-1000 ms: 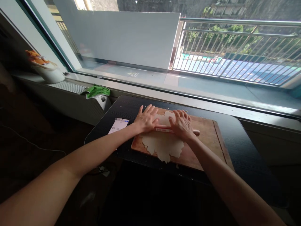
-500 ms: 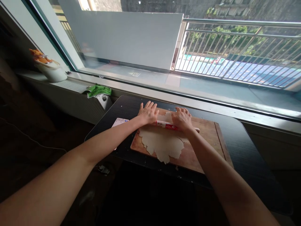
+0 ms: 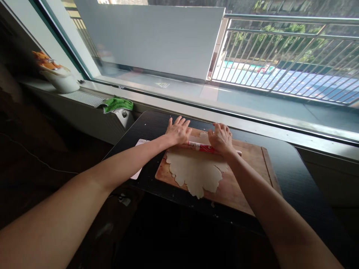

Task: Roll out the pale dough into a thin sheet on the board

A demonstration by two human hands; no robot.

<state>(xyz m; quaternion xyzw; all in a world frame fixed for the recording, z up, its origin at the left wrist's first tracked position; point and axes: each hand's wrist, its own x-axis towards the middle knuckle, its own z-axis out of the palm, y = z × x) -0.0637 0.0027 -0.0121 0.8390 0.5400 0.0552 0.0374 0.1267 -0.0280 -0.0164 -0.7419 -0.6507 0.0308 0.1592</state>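
Observation:
A rolling pin with a red and white wrapper (image 3: 204, 147) lies across a thin, ragged sheet of dough (image 3: 196, 172) on the wooden board (image 3: 249, 160). My left hand (image 3: 178, 130) rests its palm on the pin's left end, fingers stretched forward and spread. Over the right part of the pin, my right hand (image 3: 220, 138) presses with its palm, the fingers reaching past it and slightly bent. Neither hand is wrapped round the pin. Dough shows on both sides of the pin, and its near edge is torn and lobed.
The board lies on a black table (image 3: 288, 168) by a large window. A phone (image 3: 137, 172) sits left of the board, partly behind my left forearm. A green cloth (image 3: 117, 104) drapes over the radiator (image 3: 98, 119), with a white pot (image 3: 63, 80) farther left.
The view has shifted slightly. Both hands remain on the rolling pin with little visible movement over the dough. More of the phone shows beside my left forearm.

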